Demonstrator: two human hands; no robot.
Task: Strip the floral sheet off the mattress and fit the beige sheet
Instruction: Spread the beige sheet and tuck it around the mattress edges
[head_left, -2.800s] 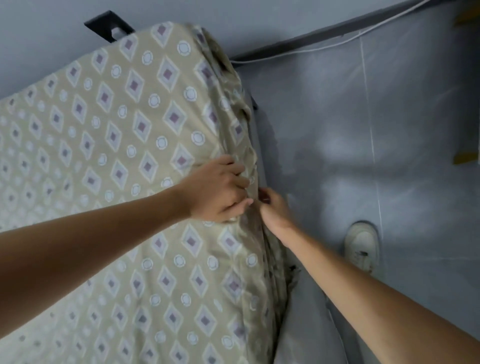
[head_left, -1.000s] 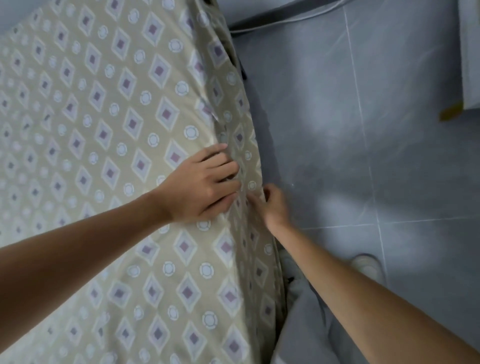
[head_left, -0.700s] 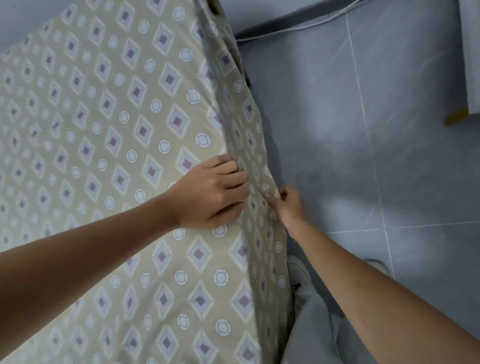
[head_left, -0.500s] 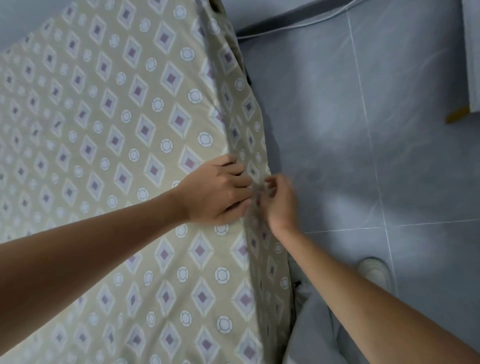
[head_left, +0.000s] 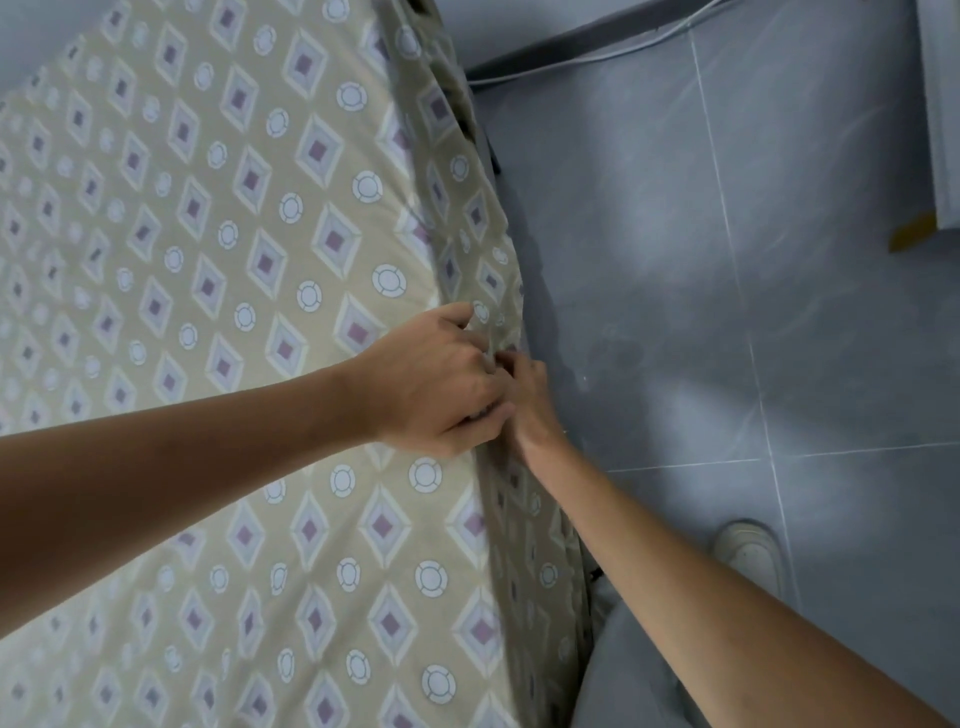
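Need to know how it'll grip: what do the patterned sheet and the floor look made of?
Patterned sheet: thin woven fabric, probably cotton or a blend, matte; it puckers where the left hand bunches it. Floor: large grey tiles, likely ceramic, slight sheen, pale grout lines.

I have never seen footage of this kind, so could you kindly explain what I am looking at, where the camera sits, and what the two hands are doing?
There is no machine here: a person wears a camera on the head, looking down past their own arms. The patterned sheet covers a mattress. The left hand lies at the mattress edge, fingers curled into the fabric. The right hand reaches in at the side and seems to pinch the same fabric, though its fingertips are hidden. To the right is a grey tiled floor and a white shoe.
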